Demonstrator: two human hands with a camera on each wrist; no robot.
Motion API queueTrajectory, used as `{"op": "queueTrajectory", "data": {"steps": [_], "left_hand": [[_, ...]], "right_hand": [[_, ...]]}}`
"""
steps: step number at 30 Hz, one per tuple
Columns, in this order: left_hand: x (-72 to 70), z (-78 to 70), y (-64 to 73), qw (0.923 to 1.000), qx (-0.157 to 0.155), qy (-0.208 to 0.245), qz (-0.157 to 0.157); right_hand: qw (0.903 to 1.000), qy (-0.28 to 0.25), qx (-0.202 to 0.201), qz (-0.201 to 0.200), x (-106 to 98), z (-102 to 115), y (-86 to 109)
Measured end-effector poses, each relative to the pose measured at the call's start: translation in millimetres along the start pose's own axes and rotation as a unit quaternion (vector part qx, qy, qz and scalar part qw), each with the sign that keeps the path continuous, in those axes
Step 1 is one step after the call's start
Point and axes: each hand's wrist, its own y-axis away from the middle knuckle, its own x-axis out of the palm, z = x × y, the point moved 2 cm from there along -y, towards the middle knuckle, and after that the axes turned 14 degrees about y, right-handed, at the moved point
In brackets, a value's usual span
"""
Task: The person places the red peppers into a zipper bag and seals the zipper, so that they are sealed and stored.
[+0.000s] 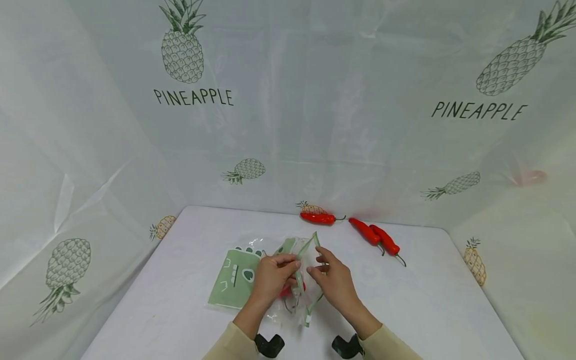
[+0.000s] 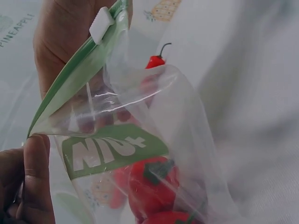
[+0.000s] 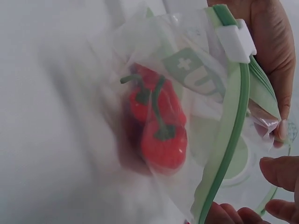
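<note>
My left hand (image 1: 272, 277) pinches the green-edged opening of a clear zip bag (image 2: 187, 116) between thumb and fingertips. On the bag's other side is my right hand (image 1: 335, 285), fingers bent loosely against the opening, thumb and index finger apart. The mouth gapes between the two hands. A white slider (image 3: 237, 42) sits at one end of the green zip strip (image 3: 226, 144). Red chili peppers (image 3: 163, 144) with green stems lie inside the bag, partly blurred by the plastic. A green printed label (image 2: 112, 149) shows on its side.
Another bag with a green monster-face print (image 1: 231, 280) lies flat to the left. Toward the back of the white table (image 1: 432, 300) are three loose red chili peppers (image 1: 317, 218), two of them close together at right. A pineapple-printed sheet (image 1: 315, 100) hangs behind.
</note>
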Motion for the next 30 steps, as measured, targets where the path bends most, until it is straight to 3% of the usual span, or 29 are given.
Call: {"op": "queueTrajectory", "data": {"steps": [5,9,18,30], "left_hand": [[-1.4,0.8,0.2,0.9997,0.001,-0.025,0.003],[-1.3,1.8,1.1,0.9998,-0.002,-0.018,-0.001],[-1.3,3.0,3.0,0.9998,-0.018,0.012,-0.002],[-1.0,6.7,3.8,0.9996,-0.022,0.016,-0.003]], "right_hand": [[0.9999,0.008,-0.008,-0.012,-0.4,-5.8,-1.5],[0.9995,0.016,-0.002,-0.027,-6.4,-11.6,-3.9],[0.996,0.068,0.015,-0.056,-31.1,-35.6,-22.6],[0.9916,0.091,0.013,-0.091,-66.7,-68.1,-43.5]]}}
